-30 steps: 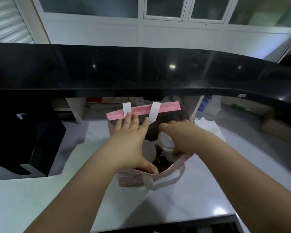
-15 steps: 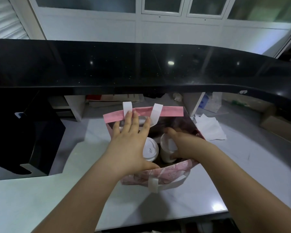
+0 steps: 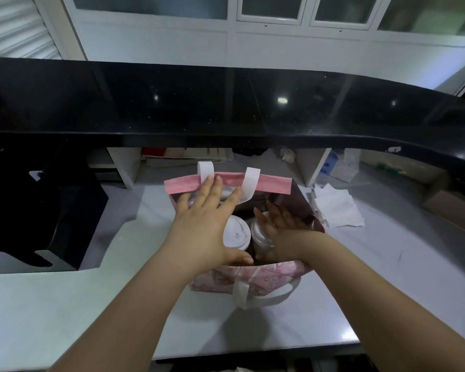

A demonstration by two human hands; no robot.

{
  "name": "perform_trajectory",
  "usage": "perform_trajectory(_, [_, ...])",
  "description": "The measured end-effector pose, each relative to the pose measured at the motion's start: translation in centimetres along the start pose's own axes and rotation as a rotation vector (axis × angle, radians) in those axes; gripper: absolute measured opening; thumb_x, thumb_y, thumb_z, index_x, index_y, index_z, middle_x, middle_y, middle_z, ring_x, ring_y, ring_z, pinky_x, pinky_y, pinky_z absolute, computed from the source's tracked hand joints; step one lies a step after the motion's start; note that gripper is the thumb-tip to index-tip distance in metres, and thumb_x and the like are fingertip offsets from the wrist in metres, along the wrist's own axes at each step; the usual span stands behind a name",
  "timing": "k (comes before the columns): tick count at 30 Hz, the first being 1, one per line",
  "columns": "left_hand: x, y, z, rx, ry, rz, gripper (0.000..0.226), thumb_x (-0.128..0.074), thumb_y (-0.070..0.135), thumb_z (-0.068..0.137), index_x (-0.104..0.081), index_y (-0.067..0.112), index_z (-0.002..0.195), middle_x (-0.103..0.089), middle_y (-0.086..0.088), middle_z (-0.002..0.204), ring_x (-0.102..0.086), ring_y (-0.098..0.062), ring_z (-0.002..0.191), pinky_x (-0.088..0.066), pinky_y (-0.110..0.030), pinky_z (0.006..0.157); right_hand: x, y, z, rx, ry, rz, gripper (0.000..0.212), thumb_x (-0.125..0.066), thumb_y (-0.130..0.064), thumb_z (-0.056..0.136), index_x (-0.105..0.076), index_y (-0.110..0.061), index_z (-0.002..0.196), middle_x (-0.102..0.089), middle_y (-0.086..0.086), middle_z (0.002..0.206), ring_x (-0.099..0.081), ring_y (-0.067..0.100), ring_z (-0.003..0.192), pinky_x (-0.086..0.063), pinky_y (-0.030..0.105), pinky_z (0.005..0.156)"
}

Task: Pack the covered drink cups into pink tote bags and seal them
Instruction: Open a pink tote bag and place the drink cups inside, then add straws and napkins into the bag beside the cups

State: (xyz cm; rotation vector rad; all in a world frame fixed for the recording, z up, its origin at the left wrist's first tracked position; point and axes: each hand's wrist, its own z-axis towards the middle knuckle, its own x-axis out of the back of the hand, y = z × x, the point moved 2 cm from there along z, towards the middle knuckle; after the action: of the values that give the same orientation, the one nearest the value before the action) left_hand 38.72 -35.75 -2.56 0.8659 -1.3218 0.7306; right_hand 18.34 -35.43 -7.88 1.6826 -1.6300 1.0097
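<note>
A pink tote bag (image 3: 269, 187) with white handles stands open on the white counter, straight ahead of me. Inside it stand covered drink cups: one with a white lid (image 3: 236, 235) in the middle, a second (image 3: 261, 235) to its right, and a third lid partly hidden under my left fingers. My left hand (image 3: 207, 221) lies flat across the bag's left half, fingers straight and spread, thumb at the near rim. My right hand (image 3: 282, 229) is inside the bag, fingers straight, touching the right side of the second cup.
A raised black counter ledge (image 3: 253, 111) runs across the view above the bag. White paper napkins (image 3: 336, 210) lie right of the bag. A black machine (image 3: 46, 216) stands at the left. A cardboard box (image 3: 451, 208) sits at the far right.
My right hand has lowered the cup into the bag and its fingers have gone from curled round the cup to straight against it. My left hand has stayed spread over the bag.
</note>
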Motion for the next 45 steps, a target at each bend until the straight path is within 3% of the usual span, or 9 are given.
perform_trajectory(2, [0.4, -0.1, -0.2, 0.029, 0.036, -0.005, 0.117, -0.053, 0.088, 0.063, 0.004, 0.04, 0.153, 0.01, -0.001, 0.165, 0.017, -0.018, 0.15, -0.008, -0.048, 0.119, 1.6, -0.7, -0.8, 0.027, 0.027, 0.05, 0.1, -0.057, -0.063, 0.084, 0.013, -0.039, 0.15, 0.022, -0.002, 0.16, 0.013, 0.029, 0.148, -0.005, 0.052, 0.119])
perform_trajectory(4, [0.9, -0.2, -0.3, 0.062, 0.073, -0.01, 0.111, -0.054, 0.085, 0.065, -0.003, 0.04, 0.153, 0.004, 0.001, 0.165, 0.008, -0.018, 0.151, -0.011, -0.047, 0.118, 3.6, -1.5, -1.7, 0.095, 0.126, 0.12, 0.075, -0.058, -0.051, 0.088, -0.021, -0.033, 0.151, -0.022, 0.003, 0.159, -0.028, 0.029, 0.141, -0.029, 0.042, 0.114])
perform_trajectory(7, [1.7, -0.3, -0.5, 0.098, 0.138, -0.042, 0.102, -0.058, 0.082, 0.067, -0.017, 0.042, 0.151, -0.012, 0.003, 0.164, -0.011, -0.02, 0.148, -0.018, -0.047, 0.115, 6.2, -2.3, -3.3, 0.195, 0.273, 0.158, 0.029, -0.059, -0.038, 0.091, -0.06, -0.036, 0.12, -0.064, -0.005, 0.118, -0.059, 0.016, 0.1, -0.051, 0.033, 0.09])
perform_trajectory(14, [3.9, -0.6, 1.4, 0.154, 0.247, -0.008, 0.085, -0.054, 0.078, 0.072, -0.037, 0.038, 0.145, -0.039, 0.003, 0.152, -0.032, -0.024, 0.136, -0.034, -0.049, 0.106, 10.0, -2.0, -5.5, 0.302, 0.56, 0.19, 0.028, -0.068, -0.025, 0.087, -0.065, -0.032, 0.114, -0.067, -0.011, 0.106, -0.057, 0.006, 0.086, -0.051, 0.022, 0.078])
perform_trajectory(19, [5.7, 1.1, 4.9, 0.036, 0.29, 0.003, 0.06, -0.059, 0.054, 0.087, -0.043, 0.035, 0.142, -0.046, 0.003, 0.145, -0.04, -0.023, 0.132, -0.039, -0.047, 0.102, 12.2, 0.2, -6.2, 0.305, 0.635, 0.187, 0.029, -0.067, -0.024, 0.089, -0.064, -0.032, 0.116, -0.061, -0.008, 0.116, -0.055, 0.01, 0.1, -0.047, 0.025, 0.085])
perform_trajectory(33, [7.6, 8.2, 18.2, -0.421, 0.051, 0.258, 0.053, -0.051, 0.046, 0.096, -0.04, 0.028, 0.145, -0.049, 0.001, 0.142, -0.044, -0.02, 0.13, -0.041, -0.045, 0.102, 14.0, 11.5, -5.5, 0.068, 0.808, 0.254, 0.024, -0.071, -0.023, 0.084, -0.067, -0.036, 0.103, -0.054, -0.017, 0.09, -0.056, 0.007, 0.08, -0.051, 0.023, 0.069])
perform_trajectory(36, [6.9, 10.2, 20.9, -0.543, 0.022, 0.318, 0.051, -0.051, 0.046, 0.096, -0.043, 0.029, 0.143, -0.05, 0.002, 0.139, -0.045, -0.02, 0.128, -0.042, -0.043, 0.1, 12.5, 14.1, -5.2, -0.02, 0.781, 0.293, 0.027, -0.074, -0.026, 0.082, -0.066, -0.038, 0.105, -0.058, -0.016, 0.095, -0.056, 0.009, 0.084, -0.055, 0.028, 0.074])
perform_trajectory(40, [5.7, 12.7, 24.1, -0.653, -0.03, 0.36, 0.05, -0.054, 0.046, 0.094, -0.044, 0.031, 0.141, -0.052, 0.003, 0.136, -0.047, -0.019, 0.125, -0.045, -0.042, 0.098, 10.5, 17.5, -4.6, -0.091, 0.735, 0.341, 0.03, -0.075, -0.023, 0.082, -0.067, -0.031, 0.11, -0.065, -0.005, 0.109, -0.055, 0.011, 0.086, -0.038, 0.013, 0.066])
perform_trajectory(45, [2.6, 16.5, 26.5, -0.724, -0.291, 0.275, 0.047, -0.062, 0.042, 0.09, -0.051, 0.034, 0.134, -0.058, 0.005, 0.125, -0.056, -0.016, 0.108, -0.051, -0.039, 0.09, 7.6, 21.2, -3.0, -0.189, 0.674, 0.37, 0.033, -0.073, -0.024, 0.084, -0.065, -0.028, 0.115, -0.065, -0.006, 0.12, -0.059, 0.017, 0.105, -0.043, 0.024, 0.081])
